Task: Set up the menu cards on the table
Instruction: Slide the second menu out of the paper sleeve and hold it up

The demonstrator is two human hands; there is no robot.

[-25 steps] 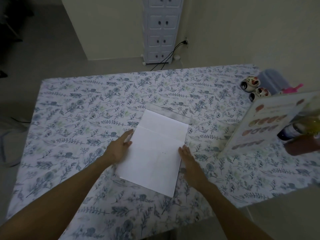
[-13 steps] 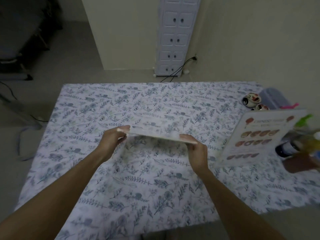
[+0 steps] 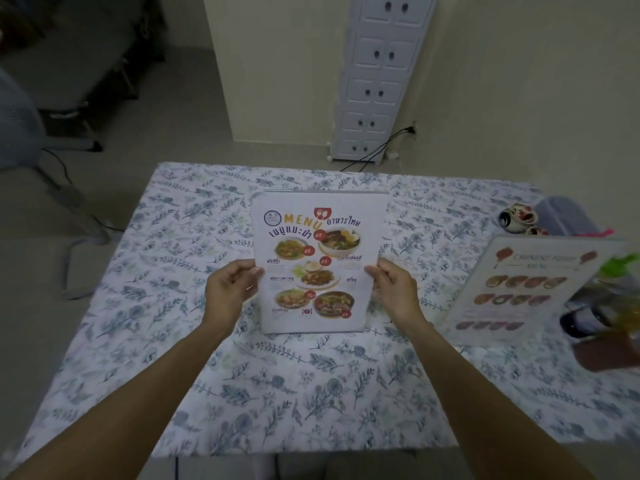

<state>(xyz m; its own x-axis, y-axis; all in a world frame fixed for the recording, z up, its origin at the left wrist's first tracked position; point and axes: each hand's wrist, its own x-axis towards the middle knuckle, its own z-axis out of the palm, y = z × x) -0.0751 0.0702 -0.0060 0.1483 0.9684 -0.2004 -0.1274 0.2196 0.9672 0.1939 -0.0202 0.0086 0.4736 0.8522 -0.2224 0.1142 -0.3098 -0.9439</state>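
A menu card (image 3: 317, 237) with food pictures and the word MENU stands upright over the middle of the table (image 3: 277, 393), printed side facing me. My left hand (image 3: 230, 289) pinches its left edge and my right hand (image 3: 394, 289) pinches its right edge. Its lower edge is at or just above the floral tablecloth; I cannot tell if it touches. A second menu card (image 3: 519, 289) with rows of dishes stands tilted at the right side of the table.
Bottles and a brown container (image 3: 602, 327) crowd the right edge, blurred. Small painted cups (image 3: 516, 220) sit at the far right. Beyond the table, a white drawer cabinet (image 3: 377, 81) stands against the wall, with cables on the floor.
The card lay face down, white side up, on the table. Both hands lifted it, turned it over and raised it upright so the printed side faces me.
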